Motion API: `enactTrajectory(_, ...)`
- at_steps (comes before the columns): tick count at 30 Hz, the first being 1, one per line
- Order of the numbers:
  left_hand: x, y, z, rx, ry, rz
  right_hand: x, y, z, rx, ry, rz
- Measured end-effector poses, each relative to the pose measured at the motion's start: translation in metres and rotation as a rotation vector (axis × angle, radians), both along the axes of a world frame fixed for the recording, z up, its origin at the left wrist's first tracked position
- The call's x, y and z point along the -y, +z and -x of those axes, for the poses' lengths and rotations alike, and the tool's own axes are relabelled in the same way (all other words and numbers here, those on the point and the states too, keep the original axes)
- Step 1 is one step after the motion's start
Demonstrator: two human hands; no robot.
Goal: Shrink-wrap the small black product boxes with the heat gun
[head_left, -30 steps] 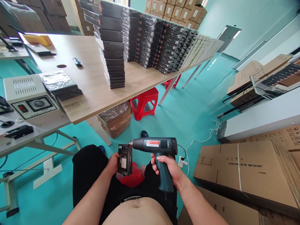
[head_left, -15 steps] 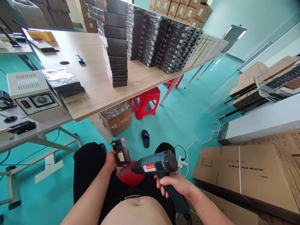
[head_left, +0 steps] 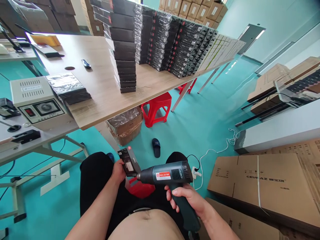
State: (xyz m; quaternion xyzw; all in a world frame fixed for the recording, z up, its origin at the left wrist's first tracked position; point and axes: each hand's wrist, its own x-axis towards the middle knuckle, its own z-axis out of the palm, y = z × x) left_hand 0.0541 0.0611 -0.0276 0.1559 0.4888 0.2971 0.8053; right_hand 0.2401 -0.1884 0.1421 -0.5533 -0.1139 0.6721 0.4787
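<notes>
My left hand (head_left: 118, 171) is closed on the left edge of a small black product box (head_left: 129, 162), held tilted above my lap. A dark green heat gun (head_left: 166, 173) with a red and white label is in my right hand (head_left: 183, 196), fingers wrapped round its handle. Its metal nozzle points left and reaches the lower right edge of the box; whether they touch I cannot tell. Below the box, between my legs, is a red stool seat (head_left: 142, 189), partly hidden by the gun and my trousers.
Tall stacks of wrapped black boxes (head_left: 163, 41) stand on the wooden table (head_left: 100, 110). A control unit (head_left: 37, 100) sits at the left. Large cartons (head_left: 260, 186) lie at the right, near a white power strip (head_left: 196, 173). A red stool (head_left: 157, 108) and a slipper (head_left: 156, 147) are ahead.
The heat gun has turned closer to level, and its nozzle has shifted slightly left towards the box. The box has tilted a little in my left hand. Both grips stay the same.
</notes>
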Motion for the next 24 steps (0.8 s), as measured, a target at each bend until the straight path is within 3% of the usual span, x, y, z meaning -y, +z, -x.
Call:
enactTrajectory(5, 0.010, 0.010, -0.006, -0.076, -0.208, -0.501, 0.000, 0.002, -0.019, 0.014, -0.160, -0.023)
enactTrajectory(8, 0.014, 0.016, -0.009, -0.190, -0.344, -0.623, 0.000, 0.006, -0.032, 0.008, -0.208, -0.041)
enactTrajectory(12, 0.012, 0.006, -0.008, -0.292, -0.371, -0.734, 0.002, 0.012, -0.041, 0.034, -0.180, -0.021)
enactTrajectory(18, 0.008, -0.012, -0.004, -0.283, -0.365, -0.728, -0.001, 0.012, -0.035, 0.081, -0.100, 0.000)
enactTrajectory(24, 0.010, 0.006, -0.006, -0.211, -0.269, -0.639, -0.009, 0.010, -0.032, 0.166, -0.107, -0.007)
